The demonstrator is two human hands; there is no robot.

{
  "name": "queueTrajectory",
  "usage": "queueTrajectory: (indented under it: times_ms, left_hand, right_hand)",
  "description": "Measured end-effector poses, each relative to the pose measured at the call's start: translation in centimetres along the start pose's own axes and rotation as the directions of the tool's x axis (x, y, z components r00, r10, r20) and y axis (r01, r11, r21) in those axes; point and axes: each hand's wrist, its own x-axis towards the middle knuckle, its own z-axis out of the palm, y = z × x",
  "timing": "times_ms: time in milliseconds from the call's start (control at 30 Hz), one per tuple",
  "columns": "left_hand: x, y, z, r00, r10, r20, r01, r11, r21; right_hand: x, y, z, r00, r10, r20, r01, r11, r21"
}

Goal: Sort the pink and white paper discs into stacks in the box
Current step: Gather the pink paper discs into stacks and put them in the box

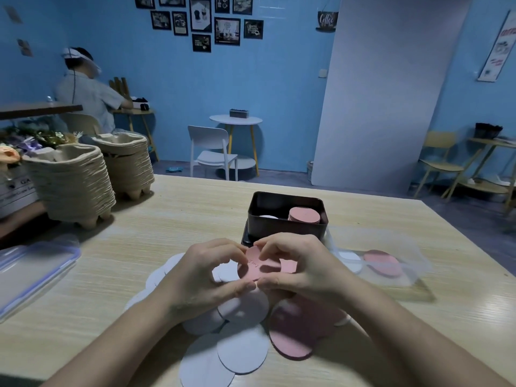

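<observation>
Both hands meet above the table's middle. My left hand (206,275) and my right hand (301,263) pinch the same small bunch of pink discs (261,265) between fingers and thumbs. Under and around them lies a loose spread of white discs (243,350) and pink discs (293,333) on the table. Just beyond my hands stands the dark box (287,203), holding a pink stack (304,215) on its right side and a lower white stack (268,217) on its left.
A clear plastic container (382,266) with a white and a pink disc inside lies to the right. A clear lid with a blue rim (33,272) lies at the left. Two stacks of pulp trays (72,182) stand at the far left. A person sits in the background.
</observation>
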Motion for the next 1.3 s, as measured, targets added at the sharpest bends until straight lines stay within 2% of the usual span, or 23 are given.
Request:
queueTrajectory:
  times_ms: [233,367,500,633,700,1033,1200,1300]
  left_hand:
    - [-1.4,2.7,2.0,0.995,-0.093,0.047,0.093,0.996,-0.001]
    - [-1.5,3.9,3.2,0.998,-0.046,0.041,0.046,0.999,0.0]
    - [-1.2,5.1,3.9,0.984,-0.087,0.156,0.092,0.995,-0.025]
    - [-0.9,5.4,4.6,0.949,-0.124,0.291,0.1,0.99,0.094]
    - [-1.0,5.3,4.7,0.94,-0.147,0.307,0.109,0.984,0.139]
    - [-2.3,4.9,4.7,0.978,-0.124,0.169,0.093,0.98,0.176]
    - [-2.4,5.1,4.4,0.995,-0.095,0.039,0.083,0.967,0.243]
    - [-2.0,5.0,4.1,0.997,-0.072,0.011,0.067,0.963,0.26]
  right_hand:
    - [-4.5,-0.2,-0.6,0.998,-0.024,-0.063,0.016,0.991,-0.132]
    - [-7.6,0.5,-1.7,0.989,0.057,-0.136,-0.079,0.984,-0.162]
    - [-10.3,0.8,-3.0,0.981,0.093,-0.168,-0.125,0.974,-0.187]
    - [-11.4,1.3,-2.9,0.964,0.168,-0.206,-0.199,0.97,-0.139]
    - [-11.3,1.4,-2.8,0.956,0.19,-0.225,-0.218,0.97,-0.107]
    - [-11.1,1.6,-2.7,0.958,0.199,-0.204,-0.225,0.968,-0.109]
    - [-11.1,1.5,-2.7,0.952,0.215,-0.218,-0.242,0.964,-0.106]
    - [-11.0,1.2,-2.6,0.969,0.174,-0.174,-0.196,0.973,-0.122]
